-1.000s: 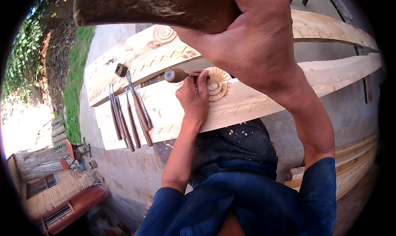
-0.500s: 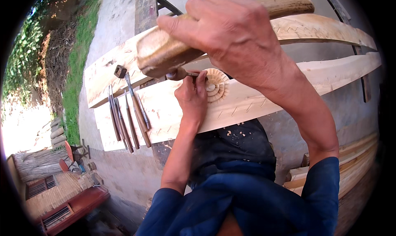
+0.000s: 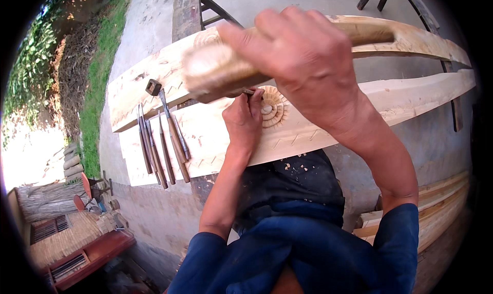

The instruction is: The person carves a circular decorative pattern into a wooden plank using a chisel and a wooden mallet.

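My right hand (image 3: 303, 62) grips a wooden mallet (image 3: 226, 73) by its handle, the thick head down at the left, just above my left hand. My left hand (image 3: 245, 123) is closed around a chisel (image 3: 249, 92), whose metal end shows under the mallet head. The chisel stands beside a carved round spiral rosette (image 3: 273, 108) on a pale wooden plank (image 3: 411, 96). A second pale plank (image 3: 138, 88) with another carved rosette lies just beyond it.
Several wood-handled chisels (image 3: 164, 150) and a small hammer-like tool (image 3: 153, 87) lie on the plank's left part. More planks (image 3: 441, 201) are stacked at the lower right. Concrete floor, a grass strip (image 3: 95, 83) and a reddish crate (image 3: 92, 255) are at left.
My right hand has swung the mallet down from high near the camera onto the top of the chisel. My left hand has stayed at the rosette.
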`<state>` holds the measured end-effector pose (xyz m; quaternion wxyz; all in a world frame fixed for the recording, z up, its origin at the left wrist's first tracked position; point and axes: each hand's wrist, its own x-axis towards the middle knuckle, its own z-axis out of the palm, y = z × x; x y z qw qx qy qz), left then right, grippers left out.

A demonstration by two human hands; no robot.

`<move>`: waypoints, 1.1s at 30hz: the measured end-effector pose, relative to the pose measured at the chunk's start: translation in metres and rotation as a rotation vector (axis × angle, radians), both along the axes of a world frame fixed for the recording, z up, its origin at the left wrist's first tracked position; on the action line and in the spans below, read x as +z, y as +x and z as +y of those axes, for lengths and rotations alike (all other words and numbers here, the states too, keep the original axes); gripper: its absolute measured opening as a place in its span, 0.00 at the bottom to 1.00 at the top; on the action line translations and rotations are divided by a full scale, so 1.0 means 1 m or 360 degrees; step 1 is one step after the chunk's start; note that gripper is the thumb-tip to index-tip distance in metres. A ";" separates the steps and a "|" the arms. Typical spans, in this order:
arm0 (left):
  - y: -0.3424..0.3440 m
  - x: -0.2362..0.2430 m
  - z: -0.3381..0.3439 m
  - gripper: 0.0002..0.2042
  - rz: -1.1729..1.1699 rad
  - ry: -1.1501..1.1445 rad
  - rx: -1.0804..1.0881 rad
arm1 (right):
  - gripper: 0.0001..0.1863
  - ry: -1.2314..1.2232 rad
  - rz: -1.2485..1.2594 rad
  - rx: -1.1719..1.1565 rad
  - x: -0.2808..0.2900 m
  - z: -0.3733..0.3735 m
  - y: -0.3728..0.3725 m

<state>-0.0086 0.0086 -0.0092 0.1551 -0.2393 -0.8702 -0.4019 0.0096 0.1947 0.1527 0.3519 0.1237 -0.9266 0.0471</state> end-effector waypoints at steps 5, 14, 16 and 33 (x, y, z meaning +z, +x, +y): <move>0.010 -0.012 -0.010 0.05 0.0048 0.0255 -0.0263 | 0.23 -0.0402 -0.0141 0.0078 -0.034 0.016 0.008; -0.061 0.044 -0.088 0.08 -0.0295 0.1285 0.0434 | 0.19 -0.2389 -0.1154 -0.0377 -0.111 0.044 0.063; -0.095 0.050 -0.123 0.08 -0.0170 0.1276 0.0578 | 0.18 -0.2345 -0.1084 -0.0467 -0.123 0.045 0.067; -0.184 0.009 -0.228 0.07 0.0111 0.0316 0.1031 | 0.16 -0.2215 -0.1057 -0.0402 -0.138 0.042 0.066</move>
